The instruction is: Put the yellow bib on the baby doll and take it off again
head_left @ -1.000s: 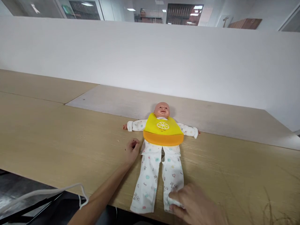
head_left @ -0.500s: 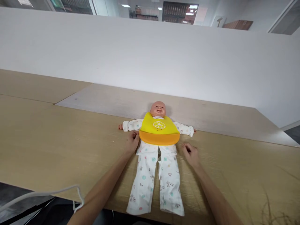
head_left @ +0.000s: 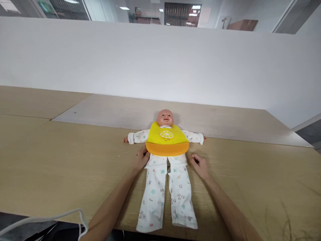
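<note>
A baby doll [head_left: 165, 117] lies on its back on the light wood table [head_left: 62, 150], arms spread. It wears white patterned pyjamas [head_left: 155, 197] and a yellow-and-orange bib [head_left: 167, 140] with a citrus-slice motif. My left hand [head_left: 141, 159] rests at the pyjama's left side, fingers curled at the top's edge just under the bib's orange pocket. On the opposite side, my right hand [head_left: 199, 166] sits beside the waist, fingertips at the garment's edge. I cannot tell whether either hand pinches the cloth.
A pale grey board [head_left: 105, 112] lies on the table behind the doll, and a white partition [head_left: 150, 60] rises beyond it. A white cable [head_left: 42, 219] loops by the table's near edge at lower left. Dry grass-like stems [head_left: 288, 224] show at lower right.
My right hand has moved up from the trouser cuff to beside the waist, and that trouser leg now lies flat. My left hand has stayed near the waist while the view shifted slightly.
</note>
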